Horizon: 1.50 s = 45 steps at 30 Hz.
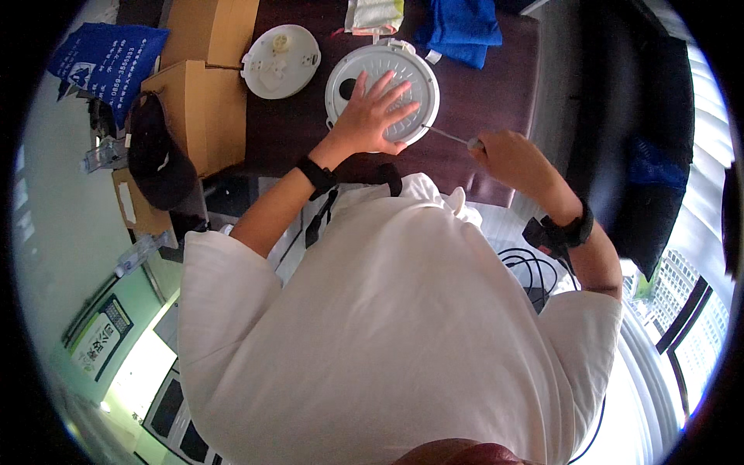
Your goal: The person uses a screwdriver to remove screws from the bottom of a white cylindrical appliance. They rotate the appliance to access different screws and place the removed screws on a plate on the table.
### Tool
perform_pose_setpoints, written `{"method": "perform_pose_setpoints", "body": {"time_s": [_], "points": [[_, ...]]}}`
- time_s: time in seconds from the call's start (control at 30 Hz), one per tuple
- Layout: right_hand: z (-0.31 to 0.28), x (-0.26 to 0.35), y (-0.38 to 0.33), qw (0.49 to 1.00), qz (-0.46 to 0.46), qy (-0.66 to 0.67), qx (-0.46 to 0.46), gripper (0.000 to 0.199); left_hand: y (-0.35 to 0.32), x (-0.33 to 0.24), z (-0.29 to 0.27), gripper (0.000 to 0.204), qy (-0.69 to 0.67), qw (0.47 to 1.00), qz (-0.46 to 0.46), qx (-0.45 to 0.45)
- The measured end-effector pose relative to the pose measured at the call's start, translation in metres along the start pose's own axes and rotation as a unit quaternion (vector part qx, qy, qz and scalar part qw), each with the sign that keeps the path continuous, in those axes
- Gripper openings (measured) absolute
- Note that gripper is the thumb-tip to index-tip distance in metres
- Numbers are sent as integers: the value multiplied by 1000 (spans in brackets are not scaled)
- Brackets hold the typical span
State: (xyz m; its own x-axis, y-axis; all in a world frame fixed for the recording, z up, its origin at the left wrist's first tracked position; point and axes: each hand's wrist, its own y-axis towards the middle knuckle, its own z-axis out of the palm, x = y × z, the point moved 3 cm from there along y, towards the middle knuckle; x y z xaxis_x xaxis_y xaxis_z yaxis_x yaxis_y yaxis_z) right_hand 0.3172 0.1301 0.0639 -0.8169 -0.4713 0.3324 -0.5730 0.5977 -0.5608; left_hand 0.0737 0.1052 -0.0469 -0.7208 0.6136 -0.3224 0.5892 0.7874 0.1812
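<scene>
A round white appliance lid (422, 77) with a ridged inner face and a dark round hole lies on the dark brown table. My left hand (372, 120) rests flat on it, fingers spread across the ridges. From the right, my right hand (511, 159) is closed around the handle of a screwdriver (448, 135). Its thin metal shaft points left, and the tip meets the lid's right rim. To the lid's left sits a round white cover (301, 77) with small yellowish and white parts inside.
Behind the lid lie a folded blue cloth (461, 31) and a pale cloth (373, 15). Open cardboard boxes (186, 108) stand along the left, beside a dark cap (159, 159) and a blue bag (112, 62). Black cables (535, 267) hang below the table at right.
</scene>
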Motion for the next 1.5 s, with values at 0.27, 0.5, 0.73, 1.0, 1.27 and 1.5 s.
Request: {"method": "perform_pose_setpoints", "body": {"time_s": [0.27,0.5,0.73,1.0,1.27,1.5], "points": [[9,12,-8,1000,-24,17,8,23,0,0,-2,75,11,1000,2,7],[-5,13,-8,1000,0,-17,-9,31,1,0,-3,77,8,1000,8,10],[-11,22,-4,983,-29,-173,-54,20,-3,4,1,80,-14,999,29,21],[-25,22,8,959,-110,-247,-81,11,-2,7,1,80,2,999,53,9],[-50,6,53,942,-172,-289,-16,22,2,-3,-8,71,-25,999,9,-38],[-22,-16,24,977,80,129,152,49,-10,-15,-2,82,-26,998,-58,5]]}}
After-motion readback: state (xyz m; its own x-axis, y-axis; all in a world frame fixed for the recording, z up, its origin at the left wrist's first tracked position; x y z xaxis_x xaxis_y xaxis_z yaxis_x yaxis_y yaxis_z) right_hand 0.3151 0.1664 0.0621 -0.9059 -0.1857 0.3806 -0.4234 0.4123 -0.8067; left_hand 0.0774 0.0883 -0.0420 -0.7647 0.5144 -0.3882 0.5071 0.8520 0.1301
